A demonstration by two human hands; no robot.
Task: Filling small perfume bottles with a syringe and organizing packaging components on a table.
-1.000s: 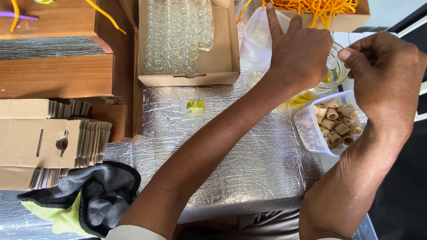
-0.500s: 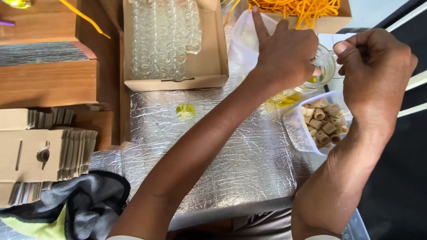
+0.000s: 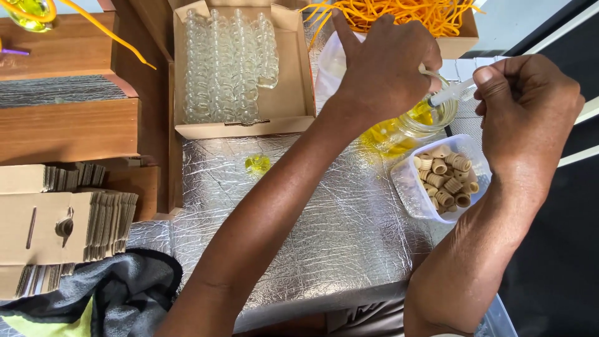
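Now the right hand (image 3: 527, 112) is curled tight, its fingertips pinching the end of a clear plastic syringe (image 3: 450, 93) that points left toward the glass jar (image 3: 419, 122) of yellow liquid. The left hand (image 3: 387, 65) sits over the jar's far rim, thumb and fingers closed on something small and pale at its edge; what exactly it grips I cannot tell, as the hand hides it. The index finger sticks up, free.

Compared with half a second ago the two hands have drawn closer: the syringe tip now shows between them, right above the jar mouth, where before the right fist hid it. The left hand keeps its place on the jar.

Just beside the jar, toward the person, stands a clear tub of tan corks (image 3: 444, 176), under the right wrist. A small yellow drop-shaped piece (image 3: 257, 164) lies alone on the silver foil table (image 3: 312, 218). Beyond it, a cardboard box of empty glass vials (image 3: 231, 65), and behind the hands a box of orange shredded filler (image 3: 399, 14). Far left: stacked flat cartons (image 3: 62, 228) and a grey cloth (image 3: 106, 293).
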